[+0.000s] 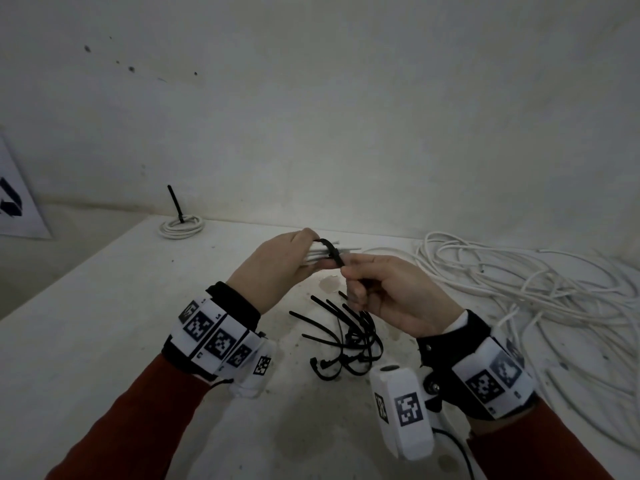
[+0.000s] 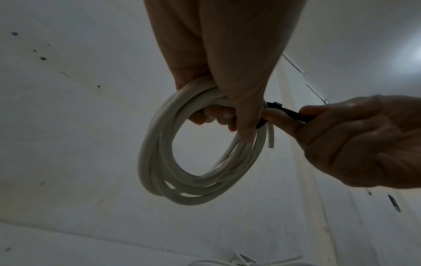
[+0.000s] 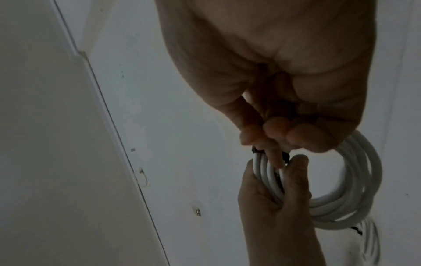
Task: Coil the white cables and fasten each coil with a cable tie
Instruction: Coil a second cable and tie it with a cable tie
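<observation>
My left hand [image 1: 284, 261] grips a coil of white cable [image 2: 157, 162] above the table, fingers curled through the loop. A black cable tie [image 1: 333, 252] is wrapped around the coil beside the left thumb. My right hand [image 1: 384, 292] pinches the tie's tail [image 2: 293, 114] and holds it off to the right of the coil. In the right wrist view the same coil [image 3: 355, 190] hangs below the right fingers [image 3: 273, 129], with the left hand [image 3: 273, 198] clasping it from below.
A finished coil [image 1: 181, 227] with an upright black tie lies at the table's far left. A pile of loose black cable ties [image 1: 349, 341] lies under my hands. Tangled white cables [image 1: 526, 282] spread over the right side. A wall stands right behind the table.
</observation>
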`<state>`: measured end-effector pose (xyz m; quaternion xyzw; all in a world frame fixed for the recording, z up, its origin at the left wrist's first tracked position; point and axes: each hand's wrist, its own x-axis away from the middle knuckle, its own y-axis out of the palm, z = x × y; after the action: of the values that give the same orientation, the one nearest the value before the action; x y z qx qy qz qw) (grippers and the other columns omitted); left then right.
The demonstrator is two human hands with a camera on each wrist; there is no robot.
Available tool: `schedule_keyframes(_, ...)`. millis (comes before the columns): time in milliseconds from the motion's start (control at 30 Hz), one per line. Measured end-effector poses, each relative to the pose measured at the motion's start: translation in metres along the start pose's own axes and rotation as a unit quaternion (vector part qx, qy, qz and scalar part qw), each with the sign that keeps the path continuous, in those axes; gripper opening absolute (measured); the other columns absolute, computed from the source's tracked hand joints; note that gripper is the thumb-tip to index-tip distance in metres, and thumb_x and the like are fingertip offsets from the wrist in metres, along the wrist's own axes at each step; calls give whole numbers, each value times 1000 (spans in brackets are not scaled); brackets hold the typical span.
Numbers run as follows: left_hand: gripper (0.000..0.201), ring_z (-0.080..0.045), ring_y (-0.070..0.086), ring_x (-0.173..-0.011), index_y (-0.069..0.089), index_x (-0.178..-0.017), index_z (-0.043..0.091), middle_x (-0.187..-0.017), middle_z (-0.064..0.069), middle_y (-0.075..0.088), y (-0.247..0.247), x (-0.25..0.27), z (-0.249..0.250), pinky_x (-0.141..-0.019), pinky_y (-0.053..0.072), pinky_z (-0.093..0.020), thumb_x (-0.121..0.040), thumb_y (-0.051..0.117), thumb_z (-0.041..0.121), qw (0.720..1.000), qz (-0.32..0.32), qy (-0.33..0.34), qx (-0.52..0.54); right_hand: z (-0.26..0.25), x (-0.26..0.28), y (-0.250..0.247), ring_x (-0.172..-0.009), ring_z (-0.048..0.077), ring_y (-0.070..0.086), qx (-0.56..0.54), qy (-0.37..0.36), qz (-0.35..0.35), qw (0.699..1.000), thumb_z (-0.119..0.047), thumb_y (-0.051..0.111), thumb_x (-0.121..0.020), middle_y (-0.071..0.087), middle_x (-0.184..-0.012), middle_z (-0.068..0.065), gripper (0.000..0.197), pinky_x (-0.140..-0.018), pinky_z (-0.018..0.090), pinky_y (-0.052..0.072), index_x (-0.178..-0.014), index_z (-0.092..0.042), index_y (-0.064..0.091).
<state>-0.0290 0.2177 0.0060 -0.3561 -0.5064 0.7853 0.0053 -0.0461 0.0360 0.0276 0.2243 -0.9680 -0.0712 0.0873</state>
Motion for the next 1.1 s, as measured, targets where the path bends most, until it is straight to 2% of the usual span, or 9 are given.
schedule_keyframes(167, 20, -33, 59, -81, 54, -101, 1, -87, -13, 63, -4, -4, -3, -68, 32, -32, -86, 60, 14, 995, -7, -15, -96, 5, 1, 2, -49, 10, 41, 37, -10, -27, 999, 2, 45, -95, 45, -51, 2, 29, -51, 21, 39, -116, -1, 64)
schedule_keyframes(267, 23, -23, 64, -61, 57, -86, 8, -65, -2, 63, -2, 0, -8, -88, 45, -42, -82, 58, 31, 985, 21, 14, -170, 4, 2, 3, -63, 13, 58, 93, -7, -26, 995, -9, 48, -98, 65, -70, 6, 24, -67, 26, 46, -114, -4, 66)
schedule_keyframes(367, 25, -17, 61, -49, 58, -78, 12, -57, 5, 59, 5, 0, -6, -91, 46, -46, -68, 74, 27, 976, 18, 62, -206, 3, 2, 2, -74, 15, 64, 118, 27, -6, 993, -25, 48, -99, 72, -87, 8, 30, -74, 27, 48, -105, -3, 68)
schedule_keyframes(467, 16, -18, 61, -49, 56, -78, 12, -57, 5, 58, 13, 1, -5, -93, 36, -39, -69, 60, 24, 969, 36, 101, -223, 6, 0, 7, -52, 11, 49, 39, 75, 6, 996, -24, 39, -103, 53, -59, 0, 32, -61, 26, 47, -88, -6, 61)
schedule_keyframes(567, 16, -18, 60, -47, 56, -77, 11, -57, 5, 57, 16, -1, -8, -90, 27, -36, -69, 60, 25, 967, 50, 109, -225, 7, -2, 10, -42, 7, 26, -15, 93, 28, 995, -25, 34, -104, 28, -52, -5, 35, -46, 20, 31, -80, -9, 53)
schedule_keyframes(667, 24, -15, 59, -47, 56, -75, 14, -53, 7, 56, 14, -1, -14, -89, 28, -31, -75, 55, 39, 979, 32, 84, -182, 8, -3, 13, -41, 6, 19, -27, 82, 42, 995, -25, 36, -104, 24, -48, -7, 35, -41, 18, 24, -78, -8, 53)
schedule_keyframes(833, 45, -17, 61, -68, 53, -80, 20, -61, 13, 48, 10, 3, -18, -103, 25, -33, -79, 30, 59, 992, -65, 20, -104, 15, -5, 16, -40, 7, 17, -23, 38, 64, 997, -23, 40, -103, 23, -44, -8, 31, -39, 18, 18, -78, -7, 51)
schedule_keyframes(967, 20, -21, 63, -61, 54, -81, 16, -61, 5, 56, 13, 3, -17, -101, 20, -34, -78, 69, 29, 980, -49, 38, -187, 17, -6, 14, -40, 8, 23, 19, 41, 64, 997, -25, 39, -103, 26, -46, -7, 30, -44, 21, 21, -83, -7, 54)
schedule_keyframes(1100, 30, -18, 58, -48, 57, -75, 15, -53, 6, 56, 8, 1, -17, -98, 24, -39, -58, 81, 15, 969, 19, 86, -231, 12, -5, 9, -60, 12, 55, 58, 70, 39, 995, -22, 41, -101, 60, -61, -2, 29, -60, 25, 35, -88, -7, 62)
